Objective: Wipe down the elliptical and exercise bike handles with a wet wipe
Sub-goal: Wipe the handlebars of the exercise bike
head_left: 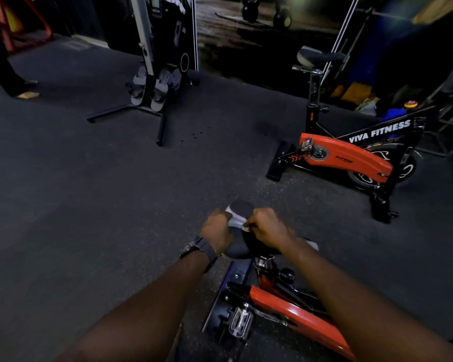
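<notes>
At lower centre of the frame, both hands work on the black padded saddle (242, 245) of a red-and-black exercise bike (285, 307). The left hand (216, 232) curls around the saddle's grey nose, steadying it. The right hand (266, 226) pinches a small white wet wipe (245, 227) against the saddle. The wipe looks limp, thin and light; it is probably best bunched under the fingertips and pressed flat. A second bike (351, 152) stands at right.

Dim, grainy room; corners fall to black; wide-angle bend at edges; background soft, hands slightly blurred
</notes>
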`<control>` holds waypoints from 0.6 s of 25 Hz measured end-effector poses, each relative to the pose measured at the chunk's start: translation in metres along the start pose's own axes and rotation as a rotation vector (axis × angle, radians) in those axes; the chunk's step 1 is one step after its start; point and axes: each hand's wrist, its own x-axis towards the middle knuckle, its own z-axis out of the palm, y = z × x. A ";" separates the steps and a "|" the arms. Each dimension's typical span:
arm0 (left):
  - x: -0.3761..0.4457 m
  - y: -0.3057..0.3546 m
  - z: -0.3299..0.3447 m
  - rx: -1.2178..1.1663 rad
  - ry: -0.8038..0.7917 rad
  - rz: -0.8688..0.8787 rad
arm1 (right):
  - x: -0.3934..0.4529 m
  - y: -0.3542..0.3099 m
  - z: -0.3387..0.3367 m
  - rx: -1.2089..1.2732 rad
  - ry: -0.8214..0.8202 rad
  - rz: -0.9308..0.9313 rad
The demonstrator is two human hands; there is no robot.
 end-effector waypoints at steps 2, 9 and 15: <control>-0.002 0.002 0.000 0.027 0.002 0.023 | 0.001 0.010 -0.006 -0.034 -0.038 0.035; -0.003 0.006 0.000 0.051 -0.011 0.064 | 0.002 -0.001 -0.007 0.013 0.028 -0.010; -0.008 0.012 0.005 0.008 -0.001 0.092 | 0.000 -0.028 -0.006 0.010 0.108 0.015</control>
